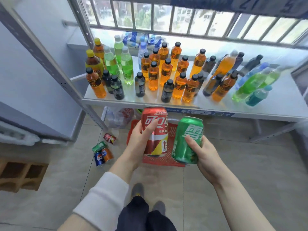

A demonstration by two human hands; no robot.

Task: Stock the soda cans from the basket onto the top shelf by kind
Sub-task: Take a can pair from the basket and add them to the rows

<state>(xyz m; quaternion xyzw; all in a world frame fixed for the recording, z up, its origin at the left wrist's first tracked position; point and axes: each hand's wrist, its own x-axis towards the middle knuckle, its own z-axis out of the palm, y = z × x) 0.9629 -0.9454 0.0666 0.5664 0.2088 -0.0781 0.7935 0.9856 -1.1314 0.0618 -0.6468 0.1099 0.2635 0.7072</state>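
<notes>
My left hand (139, 140) grips an upright red cola can (156, 130) in front of the shelf edge. My right hand (202, 153) holds a green soda can (185, 139), tilted slightly, just right of the red one. Both cans hang above a red plastic basket (172, 130) on the floor, mostly hidden behind them. The metal shelf (150, 101) ahead carries many upright bottles of orange, green, dark and blue drinks. On the tiles to the left lie several loose cans: a red one (110, 138), a green one (99, 146), an orange one (107, 154) and a blue one (99, 158).
A plastic bag (120, 116) of bottles sits under the shelf beside a grey shelf upright (66, 80). A hollow brick block (21, 175) stands at the lower left. My feet (148, 197) are on the tiled floor below. A barred window (166, 19) is behind the shelf.
</notes>
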